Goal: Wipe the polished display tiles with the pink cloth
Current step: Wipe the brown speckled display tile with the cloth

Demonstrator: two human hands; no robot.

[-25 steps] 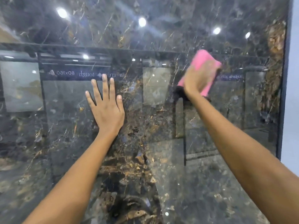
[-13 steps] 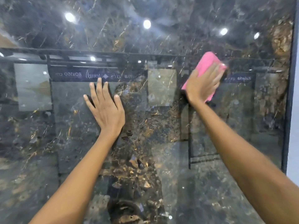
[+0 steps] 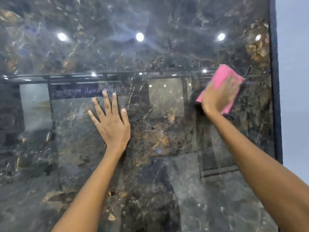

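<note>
In the head view, the right hand (image 3: 217, 96) is pressing the pink cloth (image 3: 220, 79) flat-fingered against the dark polished tile (image 3: 167, 148), having slid rightward toward its edge since a second ago, so the wipe is progressing. The left hand (image 3: 111, 123) is staying splayed, bracing. Reflected mirrored lettering is reading "tough".

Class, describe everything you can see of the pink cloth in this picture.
The pink cloth is bright pink, soft-looking fabric, apparently folded into a rough rectangle and tilted. It lies flat against the dark polished tile, near the tile's right edge. The right hand presses on it with fingers spread, covering its middle; the upper corner and the lower edges show. It is motion-blurred, so the weave cannot be made out.
</note>
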